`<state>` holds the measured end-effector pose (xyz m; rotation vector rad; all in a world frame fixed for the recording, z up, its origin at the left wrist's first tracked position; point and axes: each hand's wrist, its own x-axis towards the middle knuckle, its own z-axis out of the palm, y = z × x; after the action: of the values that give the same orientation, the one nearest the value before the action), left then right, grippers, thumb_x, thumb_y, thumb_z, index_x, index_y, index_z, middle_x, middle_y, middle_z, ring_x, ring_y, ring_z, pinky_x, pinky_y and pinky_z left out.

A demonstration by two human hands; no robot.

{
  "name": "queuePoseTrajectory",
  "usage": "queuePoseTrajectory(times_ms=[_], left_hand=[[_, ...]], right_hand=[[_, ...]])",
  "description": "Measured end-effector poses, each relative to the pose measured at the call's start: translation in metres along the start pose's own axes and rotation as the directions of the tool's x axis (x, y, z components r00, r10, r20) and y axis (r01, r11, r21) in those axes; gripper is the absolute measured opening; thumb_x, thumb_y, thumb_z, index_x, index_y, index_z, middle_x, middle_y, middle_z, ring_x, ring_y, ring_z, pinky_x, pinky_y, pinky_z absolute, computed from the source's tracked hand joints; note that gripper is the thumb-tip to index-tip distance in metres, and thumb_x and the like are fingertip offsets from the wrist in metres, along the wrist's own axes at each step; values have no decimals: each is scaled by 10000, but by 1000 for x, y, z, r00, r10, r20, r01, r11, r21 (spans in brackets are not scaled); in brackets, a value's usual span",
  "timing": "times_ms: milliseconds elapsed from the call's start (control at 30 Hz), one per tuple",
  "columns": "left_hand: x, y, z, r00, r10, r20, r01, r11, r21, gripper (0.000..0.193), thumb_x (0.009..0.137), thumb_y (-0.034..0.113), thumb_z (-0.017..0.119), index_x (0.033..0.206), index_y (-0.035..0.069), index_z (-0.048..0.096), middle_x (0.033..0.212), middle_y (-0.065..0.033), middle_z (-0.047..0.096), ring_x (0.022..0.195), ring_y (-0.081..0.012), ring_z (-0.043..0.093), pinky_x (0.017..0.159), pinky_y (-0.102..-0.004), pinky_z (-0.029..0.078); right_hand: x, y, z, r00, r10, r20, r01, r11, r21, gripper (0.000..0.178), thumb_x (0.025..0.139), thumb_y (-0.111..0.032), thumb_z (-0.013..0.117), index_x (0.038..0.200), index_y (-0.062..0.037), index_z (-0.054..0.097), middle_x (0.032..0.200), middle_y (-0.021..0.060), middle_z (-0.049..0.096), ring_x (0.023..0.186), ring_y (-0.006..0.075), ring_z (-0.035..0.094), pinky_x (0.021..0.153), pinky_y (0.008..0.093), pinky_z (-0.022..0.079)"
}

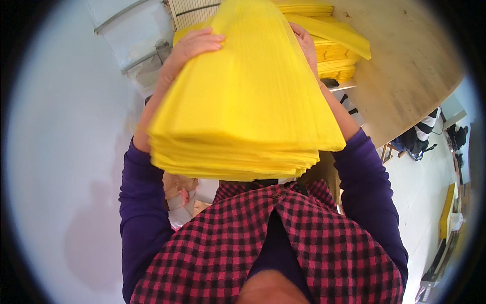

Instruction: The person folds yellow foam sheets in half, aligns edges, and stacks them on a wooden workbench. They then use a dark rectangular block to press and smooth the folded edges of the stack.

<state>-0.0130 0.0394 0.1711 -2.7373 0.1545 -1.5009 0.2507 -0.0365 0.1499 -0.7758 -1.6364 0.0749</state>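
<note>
A thick stack of yellow fabric-like sheets [243, 96] hangs in front of my chest, its layered lower edge toward me. My left hand [195, 45] grips its left side, with the fingers lying over the top sheet. On the far right edge, my right hand [305, 43] holds the stack too, and most of its fingers are hidden behind the sheets. Slight motion blur softens the stack's lower left corner.
More yellow sheets [336, 68] lie in piles beyond my right hand, beside a wooden board [405, 66]. A white wall [66, 152] rises at my left. On the right, a person [417, 134] is partly visible above the pale floor [420, 202].
</note>
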Motion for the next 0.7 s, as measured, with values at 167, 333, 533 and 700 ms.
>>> queuePoseTrajectory(times_ms=[167,333,533,700], left_hand=[[-29,55,27,999,-44,-15,46,948,315,350,735,131,683,1079,119,616,1160,-78,623,1123,-305,542,971,-421,410],[-63,55,60,982,-188,-15,179,908,379,387,716,129,702,1093,144,619,1236,-40,587,1181,-292,497,1011,-413,375],[-116,38,89,954,-298,12,271,882,386,383,761,156,663,1137,180,596,1279,-44,560,1204,-298,479,1030,-434,356],[-157,33,107,913,-408,-10,372,824,426,400,774,165,652,1167,181,580,1319,-53,525,1226,-302,456,1045,-439,336]], right_hand=[[-8,52,27,1000,10,17,-10,999,32,439,761,-101,623,1194,-163,584,1206,1,609,1099,271,535,923,357,423],[-32,99,38,961,-251,114,275,901,-336,445,786,-79,584,1221,-168,564,1254,17,575,1086,273,535,941,341,418],[-67,154,60,976,-76,206,100,989,-110,454,759,-68,593,1204,-154,566,1248,68,572,1079,292,535,920,339,444],[-99,186,82,952,-76,297,165,943,-287,457,760,-64,586,1210,-131,553,1283,89,544,1106,310,525,935,355,447]])
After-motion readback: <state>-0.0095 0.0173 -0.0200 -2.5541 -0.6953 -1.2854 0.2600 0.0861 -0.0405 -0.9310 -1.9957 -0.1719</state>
